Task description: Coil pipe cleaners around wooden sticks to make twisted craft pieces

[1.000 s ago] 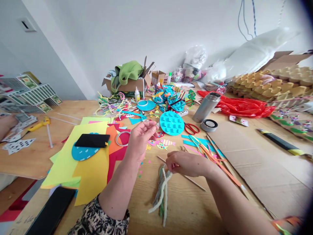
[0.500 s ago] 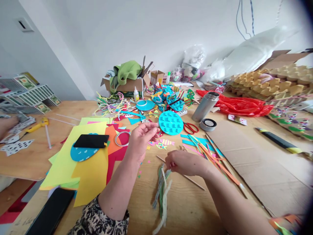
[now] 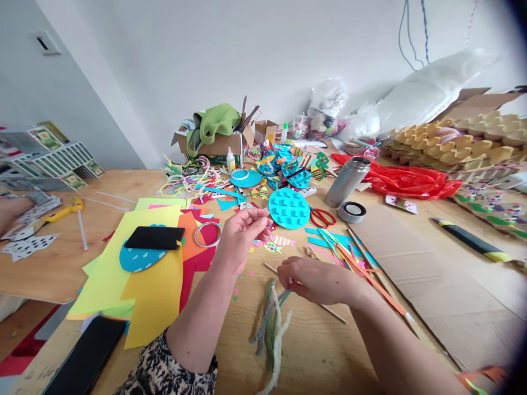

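My left hand (image 3: 246, 236) is raised over the middle of the table, thumb and fingertips pinched together. What lies between them is too small to make out. Just beyond those fingertips is a round blue disc (image 3: 289, 208) with rows of small raised flaps. My right hand (image 3: 307, 280), back upward and fingers curled down, grips strands of grey, green and white yarn (image 3: 272, 329) whose loose ends trail toward me. Its fingertips are partly hidden. A thin wooden stick (image 3: 334, 314) passes beneath this hand. Small paper fish (image 3: 282, 240) lie between the two hands and the disc.
Red-handled scissors (image 3: 323, 218), a steel flask (image 3: 348, 181) and its lid (image 3: 352, 211) stand beyond. Coloured paper (image 3: 102, 274) and a phone (image 3: 154, 237) are left; cardboard (image 3: 432, 280) and a cutter knife (image 3: 473, 240) right. A co-worker's hand (image 3: 14, 209) shows at far left.
Both hands hold nearly the same pose. The yarn's hanging ends have shifted slightly, and the whole view has moved a little.
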`<state>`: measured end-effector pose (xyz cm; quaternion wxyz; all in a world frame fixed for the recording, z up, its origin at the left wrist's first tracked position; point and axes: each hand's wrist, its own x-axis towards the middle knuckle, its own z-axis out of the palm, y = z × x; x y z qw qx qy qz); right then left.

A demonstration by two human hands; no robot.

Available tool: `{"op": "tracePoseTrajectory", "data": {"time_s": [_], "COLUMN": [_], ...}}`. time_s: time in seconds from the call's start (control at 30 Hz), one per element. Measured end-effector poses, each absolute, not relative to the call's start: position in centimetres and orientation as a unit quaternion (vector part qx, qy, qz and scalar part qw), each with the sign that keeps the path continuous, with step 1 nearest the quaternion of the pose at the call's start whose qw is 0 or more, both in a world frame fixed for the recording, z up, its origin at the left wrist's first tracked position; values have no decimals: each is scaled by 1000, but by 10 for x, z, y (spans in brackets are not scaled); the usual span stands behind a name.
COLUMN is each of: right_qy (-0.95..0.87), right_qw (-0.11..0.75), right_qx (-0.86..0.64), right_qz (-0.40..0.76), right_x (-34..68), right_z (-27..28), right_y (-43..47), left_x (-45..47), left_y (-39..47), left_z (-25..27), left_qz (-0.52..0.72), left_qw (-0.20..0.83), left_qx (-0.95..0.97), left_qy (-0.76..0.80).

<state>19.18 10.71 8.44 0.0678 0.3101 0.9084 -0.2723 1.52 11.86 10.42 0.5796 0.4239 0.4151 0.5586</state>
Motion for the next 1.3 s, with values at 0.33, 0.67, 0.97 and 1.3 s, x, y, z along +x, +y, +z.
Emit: {"op": "tracePoseTrajectory", "data": {"time_s": [0.33, 0.67, 0.97, 1.3], "right_qy": [889, 824, 795, 786], "right_qw": [-109, -213, -227, -224], "right_qx": [311, 405, 451, 479], "right_qz": [-318, -333, -336, -321], "right_x": [199, 210, 214, 215], "right_z": [120, 129, 128, 122], "right_y": [96, 97, 103, 109], "left_x": [19, 19, 19, 16], "left_y": [109, 108, 106, 110], "left_z": [106, 101, 100, 97], "left_qz": [433, 305, 267, 265], "left_qw": [578, 628, 664, 660], "left_qx": [566, 625, 574, 584], "left_qy": [398, 350, 398, 391]}}
